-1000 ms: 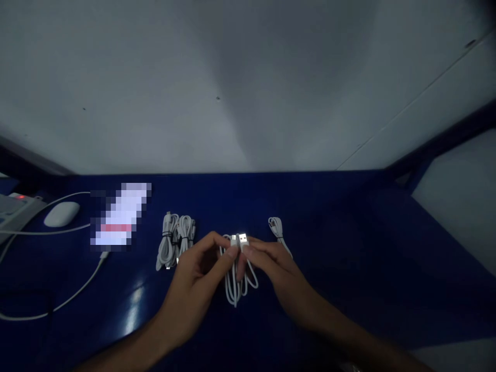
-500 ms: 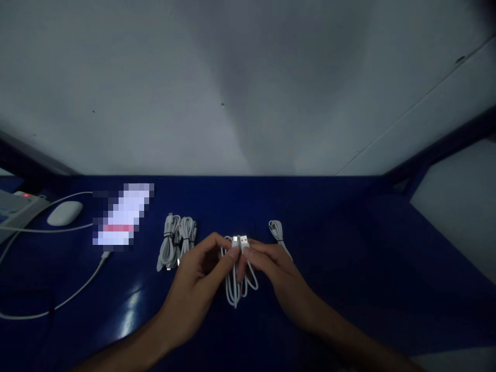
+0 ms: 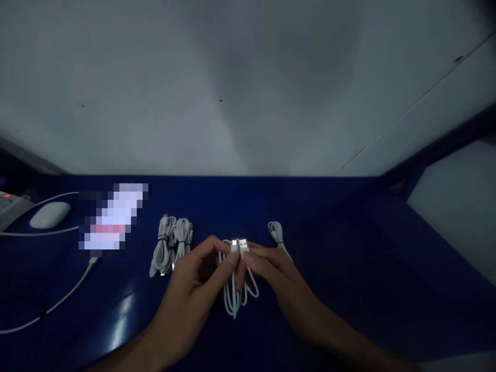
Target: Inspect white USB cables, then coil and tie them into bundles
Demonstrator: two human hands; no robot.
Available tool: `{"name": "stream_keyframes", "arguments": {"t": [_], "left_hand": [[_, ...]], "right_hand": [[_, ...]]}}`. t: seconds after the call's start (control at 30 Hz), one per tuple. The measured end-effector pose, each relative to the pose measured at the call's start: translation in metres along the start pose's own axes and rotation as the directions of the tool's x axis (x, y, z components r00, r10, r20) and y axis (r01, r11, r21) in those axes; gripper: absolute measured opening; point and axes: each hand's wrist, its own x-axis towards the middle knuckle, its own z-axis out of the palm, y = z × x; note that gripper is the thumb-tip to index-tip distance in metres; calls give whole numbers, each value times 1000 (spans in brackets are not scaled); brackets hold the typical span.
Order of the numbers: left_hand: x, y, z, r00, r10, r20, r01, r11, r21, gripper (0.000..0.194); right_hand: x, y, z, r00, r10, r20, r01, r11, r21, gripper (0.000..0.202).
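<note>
A: How many hands do we count?

B: Two, the left hand (image 3: 191, 284) and the right hand (image 3: 284, 274), both grasping. We see each pinching between thumb and fingers at one looped white cable (image 3: 233, 297).

A: Where is that cable?

B: Between the two hands, over the near middle of the blue counter (image 3: 349, 248). We can't tell whether its hanging loops touch the surface.

A: And plugs?

B: We count two metal-tipped plugs (image 3: 243, 244), side by side, pointing away from us. The left thumb is at one, the right thumb at the other.

A: How many coils lie about?

B: To the left, at least two tied bundles (image 3: 160, 253), close together and partly behind the left hand; we can't make out whether there are more. To the right, one tied bundle (image 3: 276, 231), its near end hidden by the right hand.

A: What else do we have?

B: Farther left, one blurred lit screen (image 3: 114, 217) with one charging lead (image 3: 70, 295) at its near end, one rounded white object (image 3: 50, 215), and one pale box (image 3: 11, 209) with one red light, cut by the frame.
</note>
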Motion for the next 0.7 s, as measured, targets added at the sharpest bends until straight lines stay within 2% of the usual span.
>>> {"name": "stream_keyframes", "arguments": {"t": [0.2,0.4,0.7], "left_hand": [[-2,0,1,1000,22,4,-22,999,-45,20],[-2,1,2,1000,9,-12,-9,1000,-7,20],[-5,-2,2,999,43,-7,-43,999,27,24]], "right_hand": [[-2,-4,1,999,37,2,-37,999,12,51],[0,-3,1,999,43,-33,-44,999,-14,53],[-4,-5,0,1000,-14,8,14,1000,6,51]]}}
